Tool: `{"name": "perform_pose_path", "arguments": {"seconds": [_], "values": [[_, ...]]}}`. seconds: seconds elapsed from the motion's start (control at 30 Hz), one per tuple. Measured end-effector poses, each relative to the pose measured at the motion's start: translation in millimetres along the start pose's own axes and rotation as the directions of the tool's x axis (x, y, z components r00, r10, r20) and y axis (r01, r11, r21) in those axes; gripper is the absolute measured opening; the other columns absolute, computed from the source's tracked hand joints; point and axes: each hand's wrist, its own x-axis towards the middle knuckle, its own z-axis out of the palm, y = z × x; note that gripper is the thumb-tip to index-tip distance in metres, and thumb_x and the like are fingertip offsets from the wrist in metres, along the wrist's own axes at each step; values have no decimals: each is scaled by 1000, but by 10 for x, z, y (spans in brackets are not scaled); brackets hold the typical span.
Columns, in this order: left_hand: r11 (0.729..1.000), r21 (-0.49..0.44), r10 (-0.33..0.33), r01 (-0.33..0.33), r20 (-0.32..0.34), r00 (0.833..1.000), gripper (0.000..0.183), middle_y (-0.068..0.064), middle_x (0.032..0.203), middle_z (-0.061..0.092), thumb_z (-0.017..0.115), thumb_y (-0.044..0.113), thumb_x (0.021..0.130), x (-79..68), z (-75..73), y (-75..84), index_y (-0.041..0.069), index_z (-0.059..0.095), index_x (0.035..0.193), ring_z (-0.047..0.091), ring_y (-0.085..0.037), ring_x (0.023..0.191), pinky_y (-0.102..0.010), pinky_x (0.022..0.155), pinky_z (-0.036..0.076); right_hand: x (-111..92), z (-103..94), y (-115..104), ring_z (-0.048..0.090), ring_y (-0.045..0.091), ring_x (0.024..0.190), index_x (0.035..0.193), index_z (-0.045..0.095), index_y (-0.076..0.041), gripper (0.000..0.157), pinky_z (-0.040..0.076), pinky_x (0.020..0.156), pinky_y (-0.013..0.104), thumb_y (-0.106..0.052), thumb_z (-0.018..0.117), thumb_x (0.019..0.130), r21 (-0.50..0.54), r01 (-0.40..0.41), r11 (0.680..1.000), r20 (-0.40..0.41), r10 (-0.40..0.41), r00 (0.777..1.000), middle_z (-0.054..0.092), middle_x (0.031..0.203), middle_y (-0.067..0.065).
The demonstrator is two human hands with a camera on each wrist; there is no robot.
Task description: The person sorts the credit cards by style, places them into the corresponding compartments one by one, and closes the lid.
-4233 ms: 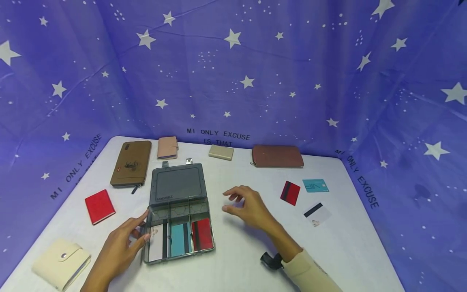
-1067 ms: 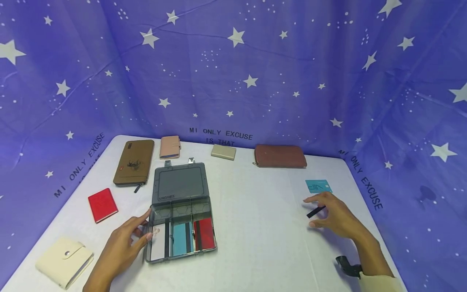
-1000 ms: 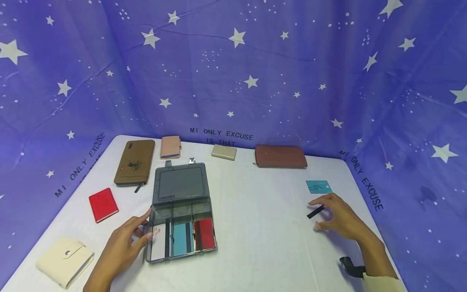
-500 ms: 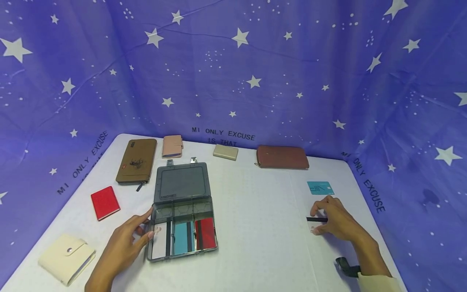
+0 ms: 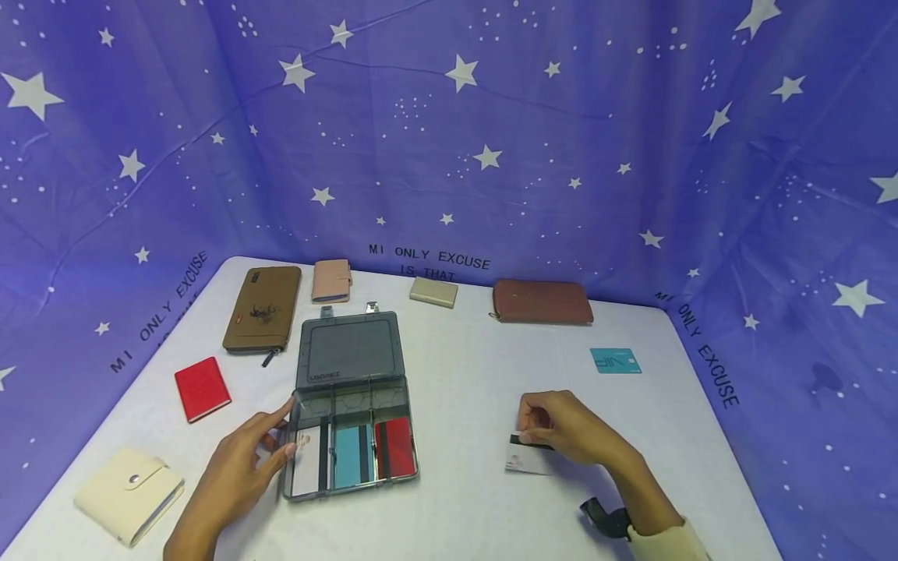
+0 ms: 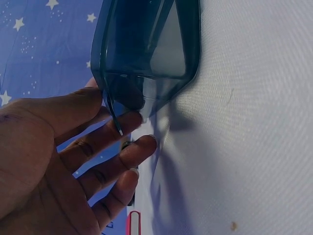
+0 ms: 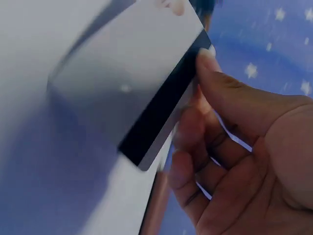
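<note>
My left hand (image 5: 235, 471) grips the left edge of a grey see-through plastic case (image 5: 348, 358), whose lid lies open toward the back. In its compartments sit a white card (image 5: 305, 463), a teal card (image 5: 348, 458) and a red card (image 5: 396, 450), each with a dark stripe. The left wrist view shows the thumb and fingers at the case's wall (image 6: 146, 44). To the right of the case, my right hand (image 5: 564, 428) pinches another white card (image 7: 127, 73) with a black stripe by its striped edge, tilted over the table. A second teal card (image 5: 615, 361) lies farther right.
Along the back are a brown zip wallet (image 5: 263, 310), a pink card holder (image 5: 331, 280), a beige holder (image 5: 433, 292) and a reddish-brown wallet (image 5: 542, 301). A red booklet (image 5: 202, 389) and a cream snap wallet (image 5: 126, 495) lie at left. A starry curtain (image 5: 449, 156) surrounds the table.
My right hand has picked up the white card at right and brought it left toward the case. The red card earlier at right is gone from there. My left hand stays on the case.
</note>
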Motion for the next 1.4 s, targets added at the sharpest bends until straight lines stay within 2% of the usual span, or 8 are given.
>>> {"name": "perform_pose_path", "arguments": {"seconds": [0.23, 0.4, 0.57, 0.73, 0.9, 1.07, 1.23, 1.4], "values": [[1000, -11, -2, 2, 1, 1000, 66, 0, 112, 68, 78, 19, 86, -1, 1, -2, 16, 51, 147, 59, -11, 85, -24, 65, 45, 324, 360, -491, 53, 6, 66, 113, 63, -18, 20, 46, 59, 21, -15, 68, 94, 231, 98, 968, 77, -119, 990, 61, 77, 0], [1000, -16, 9, -10, -10, 1000, 66, -1, 111, 68, 78, 17, 86, -1, 12, -6, 14, 51, 146, 59, -10, 84, -23, 65, 47, 610, 659, -839, 62, 20, 65, 113, 66, -20, 21, 48, 57, 23, -17, 71, 93, 393, 112, 913, 49, -142, 989, 66, 79, 3], [999, -19, -31, 32, 25, 999, 67, -2, 115, 67, 77, 19, 87, 6, 8, 1, 16, 49, 148, 59, -11, 88, -24, 66, 48, 927, 1010, -1124, 66, 28, 66, 112, 68, -16, 23, 52, 57, 26, -14, 74, 90, 478, 94, 873, -24, -93, 995, 70, 81, 1], [998, -19, -54, 55, 43, 998, 67, -3, 116, 67, 75, 21, 89, 10, 10, -11, 17, 48, 149, 60, -12, 90, -24, 67, 48, 1191, 1329, -1332, 67, 26, 62, 109, 69, -16, 21, 52, 54, 24, -13, 75, 88, 448, 70, 892, -92, -32, 995, 70, 76, -5], [999, -17, -48, 49, 41, 998, 65, -2, 117, 67, 74, 22, 90, 6, 18, -24, 18, 47, 149, 60, -11, 90, -23, 67, 48, 1346, 1535, -1497, 59, 2, 54, 110, 71, -21, 24, 48, 52, 20, -23, 78, 87, 263, 41, 964, -124, -8, 992, 68, 72, -16], [999, -17, -46, 47, 48, 998, 66, -2, 118, 67, 74, 22, 90, 11, 11, -18, 17, 47, 150, 61, -12, 91, -23, 68, 48, 1354, 1561, -1525, 52, -4, 51, 120, 68, -21, 37, 45, 52, 17, -31, 78, 86, 123, 62, 990, -146, -44, 988, 67, 73, -19], [999, -23, -42, 43, 31, 999, 66, -1, 115, 67, 75, 21, 89, 5, -2, -14, 18, 48, 149, 61, -11, 89, -23, 67, 48, 1309, 1435, -1371, 58, 1, 56, 120, 67, -18, 34, 51, 53, 20, -26, 77, 88, 248, 154, 956, -135, -124, 983, 67, 78, -13], [999, -27, -21, 21, 4, 1000, 66, 0, 111, 67, 77, 20, 87, -16, 19, -23, 18, 50, 148, 60, -6, 85, -23, 66, 48, 1224, 1135, -1042, 62, 8, 65, 123, 66, -18, 40, 52, 60, 23, -26, 79, 86, 271, 200, 942, -227, -140, 964, 70, 81, -9]]}}
